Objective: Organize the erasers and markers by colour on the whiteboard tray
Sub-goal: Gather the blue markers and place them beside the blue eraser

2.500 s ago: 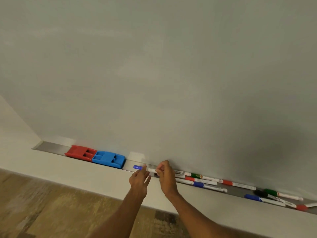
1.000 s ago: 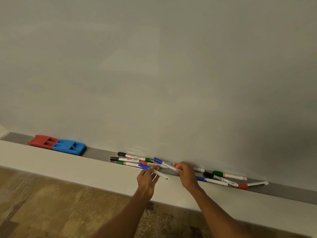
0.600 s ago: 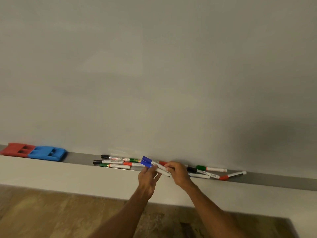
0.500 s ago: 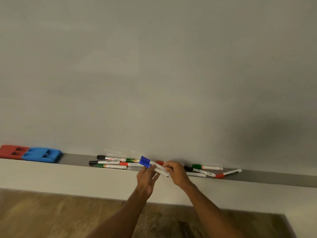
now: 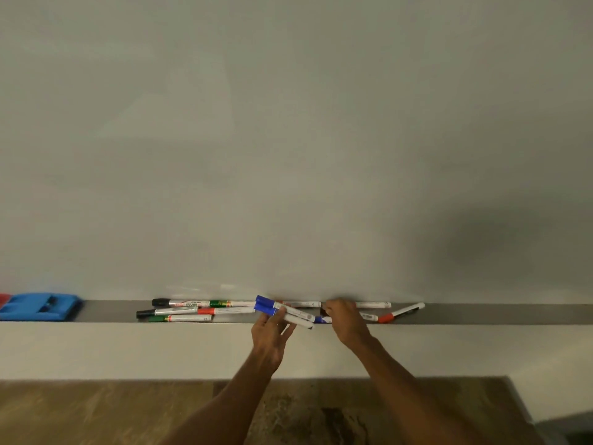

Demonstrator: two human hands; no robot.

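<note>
While your left hand (image 5: 271,329) grips two blue markers (image 5: 282,313), pinch the third blue marker (image 5: 322,320) with your right hand (image 5: 345,319), whose grip is hidden.

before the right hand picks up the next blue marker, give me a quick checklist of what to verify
1. Left hand has a firm hold on the two blue-capped markers: ok, both are pinched between the fingers with their caps pointing up and left.
2. Right hand is on the next blue marker: cannot tell, its fingers cover most of that marker.
3. Both erasers sit together on the tray: cannot tell, the blue eraser is in view but only a red sliver shows at the frame edge.
4. Markers left on the tray are sorted by colour: not ok, black, green and red caps lie mixed in the pile.
5. Red-capped marker lies flat: not ok, it sits slanted.
</note>
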